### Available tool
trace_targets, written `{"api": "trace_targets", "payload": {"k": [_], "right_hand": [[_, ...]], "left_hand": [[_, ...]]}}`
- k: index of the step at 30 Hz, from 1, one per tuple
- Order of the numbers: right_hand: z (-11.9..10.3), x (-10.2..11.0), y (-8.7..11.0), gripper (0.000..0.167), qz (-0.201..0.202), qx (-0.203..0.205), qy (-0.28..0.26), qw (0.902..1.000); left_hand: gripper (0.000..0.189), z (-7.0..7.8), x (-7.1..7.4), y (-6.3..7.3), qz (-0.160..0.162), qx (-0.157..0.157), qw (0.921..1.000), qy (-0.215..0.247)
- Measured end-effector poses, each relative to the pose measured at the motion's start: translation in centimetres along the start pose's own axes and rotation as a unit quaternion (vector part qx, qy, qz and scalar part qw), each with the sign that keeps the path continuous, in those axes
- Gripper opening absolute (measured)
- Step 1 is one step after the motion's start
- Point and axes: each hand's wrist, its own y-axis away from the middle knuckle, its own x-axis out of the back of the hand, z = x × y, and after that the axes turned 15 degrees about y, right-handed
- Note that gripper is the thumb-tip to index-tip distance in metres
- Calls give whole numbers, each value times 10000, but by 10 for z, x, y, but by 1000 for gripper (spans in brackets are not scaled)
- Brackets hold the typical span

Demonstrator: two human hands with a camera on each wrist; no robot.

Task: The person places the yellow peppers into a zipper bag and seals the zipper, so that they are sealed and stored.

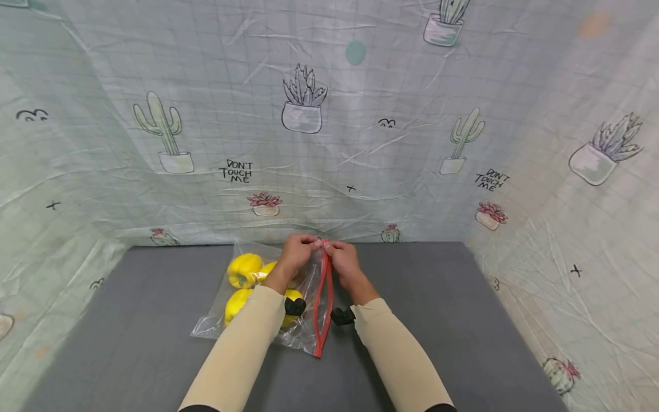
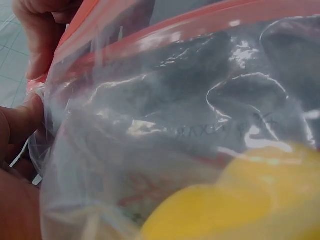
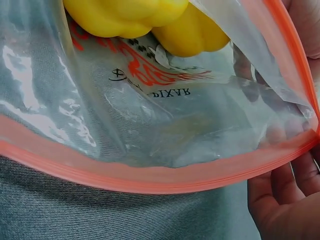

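A clear zip bag (image 1: 210, 325) with a red zipper edge (image 1: 329, 289) lies flat, its mouth turned to the right. Inside it are several yellow bell peppers (image 1: 245, 269), partly covered by the left forearm. My left hand (image 1: 297, 252) pinches the far end of the mouth between thumb and fingers. Close beside it, my right hand (image 1: 346, 264) pinches the same red corner from the right. Nearer me, the two zipper strips bow apart, and the right wrist view looks through this gap at the peppers (image 3: 192, 30) and the print on the bag.
The bag lies on a dark grey table (image 1: 422, 320), near its back edge. Behind and at both sides hangs a pale curtain (image 1: 360, 154) printed with cacti. Each sleeve carries a small black wrist camera (image 1: 295, 306) at the cuff.
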Motion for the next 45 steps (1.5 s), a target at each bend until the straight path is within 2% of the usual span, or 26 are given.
{"api": "trace_targets", "payload": {"k": [7, 13, 27, 36, 45], "right_hand": [[-5, -2, 0, 28, 95, -99, 46, 9999], [-9, 1, -2, 27, 196, -75, 181, 9996], [-6, -3, 3, 27, 50, -237, 156, 9996], [-3, -4, 6, 28, 67, -234, 286, 9993], [-7, -1, 11, 28, 38, -284, 454, 9986]], "left_hand": [[24, 2, 1, -3, 258, 130, 9994, 172], [25, 8, -1, -4, 347, 66, 9991, 223], [21, 2, -3, 0, 572, -23, 9980, 286], [20, -1, -5, 1, 701, 59, 9970, 338], [20, -2, -7, 0, 803, 138, 9950, 576]]}}
